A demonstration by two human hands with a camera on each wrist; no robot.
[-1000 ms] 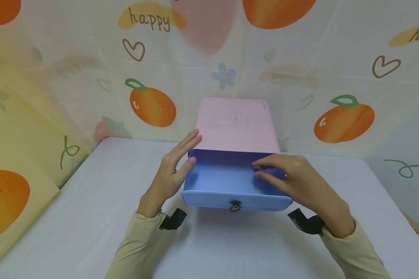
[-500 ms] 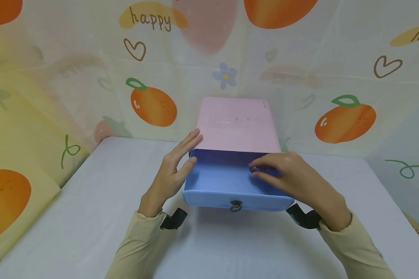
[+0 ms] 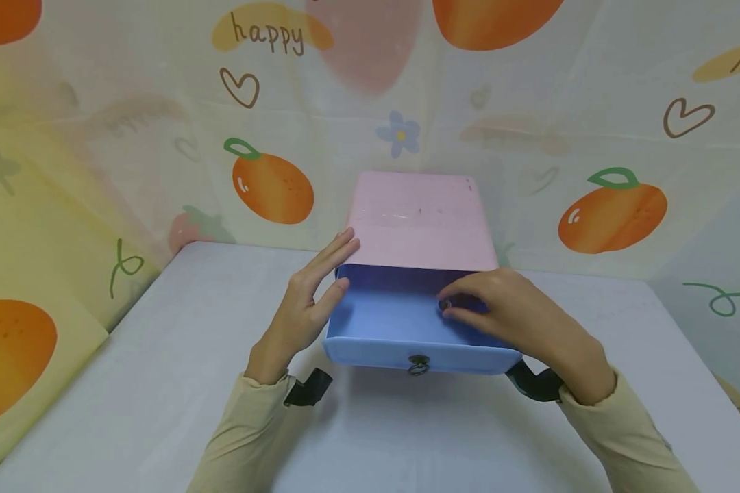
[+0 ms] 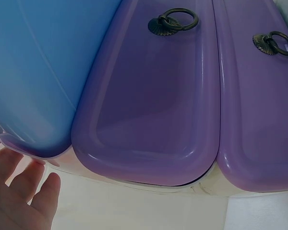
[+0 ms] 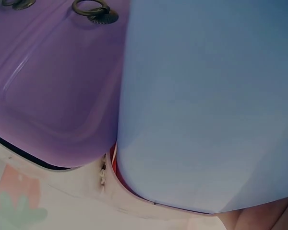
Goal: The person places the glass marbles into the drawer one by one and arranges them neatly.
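A small drawer cabinet with a pink top (image 3: 422,219) stands at the back of the table. Its top blue drawer (image 3: 376,350) is pulled out, with a dark metal ring handle (image 3: 418,364) on the front. My right hand (image 3: 518,305) reaches over the drawer's right side and pinches a small dark, shiny round thing (image 3: 445,305) between thumb and fingers; its exact kind is too small to tell. My left hand (image 3: 302,308) rests on the cabinet's left edge with fingers extended. In the right wrist view the drawer's side hides most of my right hand.
Beneath the blue drawer, purple drawers with ring handles show in the left wrist view, one nearer (image 4: 149,96) and one farther down (image 4: 259,120). A white cloth covers the table (image 3: 173,383). Behind the cabinet hangs a fruit-patterned cloth (image 3: 506,89).
My right hand has moved a little to the left inside the drawer and slightly lower, carrying the small dark thing. The left hand and drawer stay where they were.
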